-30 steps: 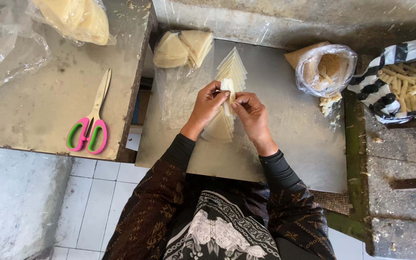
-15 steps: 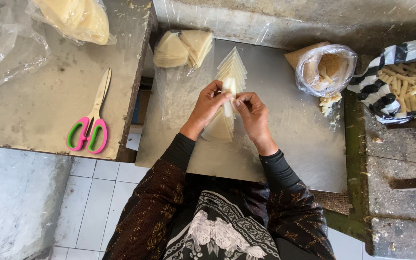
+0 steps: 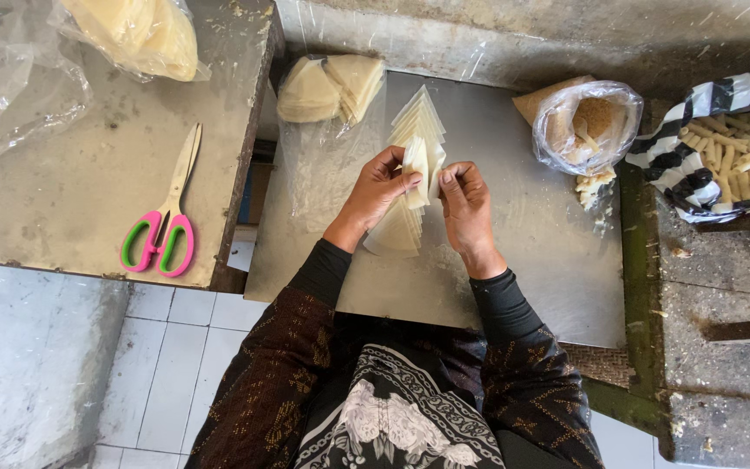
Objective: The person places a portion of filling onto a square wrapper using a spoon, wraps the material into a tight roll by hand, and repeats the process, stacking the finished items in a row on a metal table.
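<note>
- Seen from above, a person sits at a grey metal worktop [image 3: 514, 287]; both hands meet near its middle.
- The left hand [image 3: 379, 193] and right hand [image 3: 464, 206] each pinch an edge of one thin, pale triangular wrapper sheet [image 3: 417, 167], fingers closed on it and nothing else held.
- That sheet stands lifted between the two hands, equally near both, directly above a fanned row of wrapper sheets [image 3: 410, 182].
- The row's long axis runs from the worktop's far edge towards the person's body.
- Two more wrapper stacks [image 3: 330, 87] lie at the far left corner, on clear plastic.
- One clear bag of crumbly filling [image 3: 590, 126] sits at the far right edge.
- One striped bag of finished rolls [image 3: 731, 156] lies further right; the rolls are too many to count.
- One pair of pink and green scissors [image 3: 164, 221] lies on the side table [image 3: 71, 200] to the left.
</note>
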